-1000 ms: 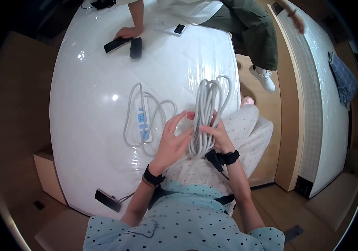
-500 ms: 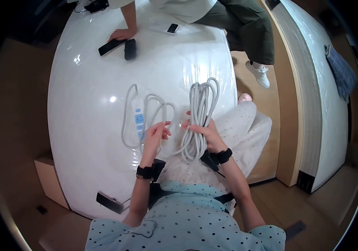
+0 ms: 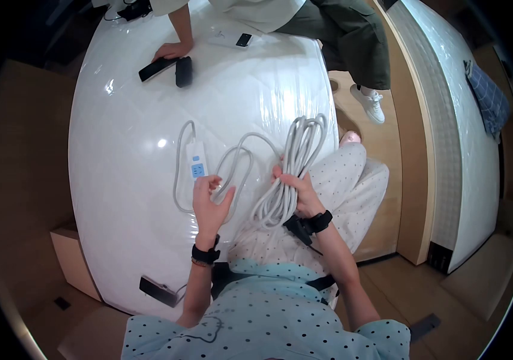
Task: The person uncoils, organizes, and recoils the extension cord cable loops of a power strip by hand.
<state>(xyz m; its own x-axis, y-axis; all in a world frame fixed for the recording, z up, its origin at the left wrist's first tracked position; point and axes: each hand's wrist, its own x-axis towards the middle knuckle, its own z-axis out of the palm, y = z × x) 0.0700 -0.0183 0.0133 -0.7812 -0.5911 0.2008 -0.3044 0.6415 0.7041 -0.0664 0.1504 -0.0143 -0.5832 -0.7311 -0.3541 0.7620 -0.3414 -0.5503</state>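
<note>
A coiled bundle of grey power cord [image 3: 303, 147] is held by my right hand [image 3: 302, 191], its fingers and thumb wrapped round the middle of the loops. My left hand [image 3: 210, 207] is open, thumb apart from the curled fingers, over the mattress beside the loose cord loops [image 3: 250, 157]. Just beyond its fingertips lies a white power strip [image 3: 197, 161] with blue socket faces, its lower end hidden by the hand. The cord runs from the strip's far end, loops on the mattress and leads to the bundle.
Plastic-wrapped mattress [image 3: 130, 198] under the cord. Another person's hand [image 3: 173, 50] rests at a black case [image 3: 158, 69], beside a dark oblong object [image 3: 184, 72]. A phone [image 3: 244, 40] lies farther back; another phone-like device [image 3: 158, 291] with a cable is near my left elbow.
My left hand has moved left and opened, away from the cord loops. The bundle in my right hand has tilted to the right, and the loose loops have shifted.
</note>
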